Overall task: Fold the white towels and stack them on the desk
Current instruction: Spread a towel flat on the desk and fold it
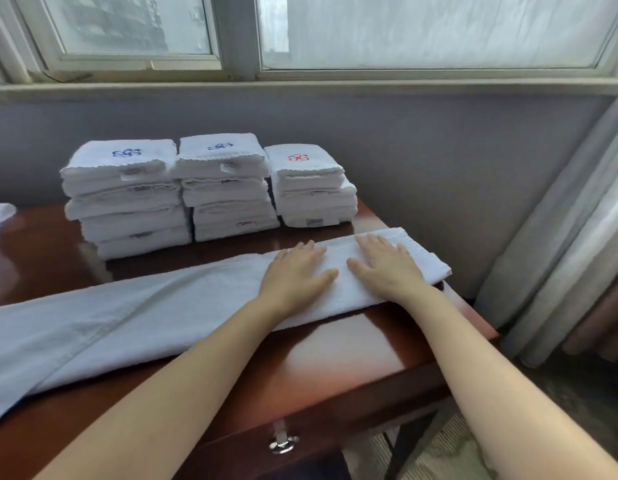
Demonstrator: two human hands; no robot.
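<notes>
White towel (144,313), long axis left-right

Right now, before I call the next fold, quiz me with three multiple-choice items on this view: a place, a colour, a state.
1. The folded towel stacks stand: A on the windowsill; B on the floor; C at the back of the desk.
2. The embroidery topping the rightmost stack is: A blue; B red; C green.
3. The left hand and right hand: A press flat on the long towel; B grip a stack; C pull the drawer.
Answers: C, they sit on the desk's far side; B, its mark is red; A, both lie flat on the towel's right end.
</notes>
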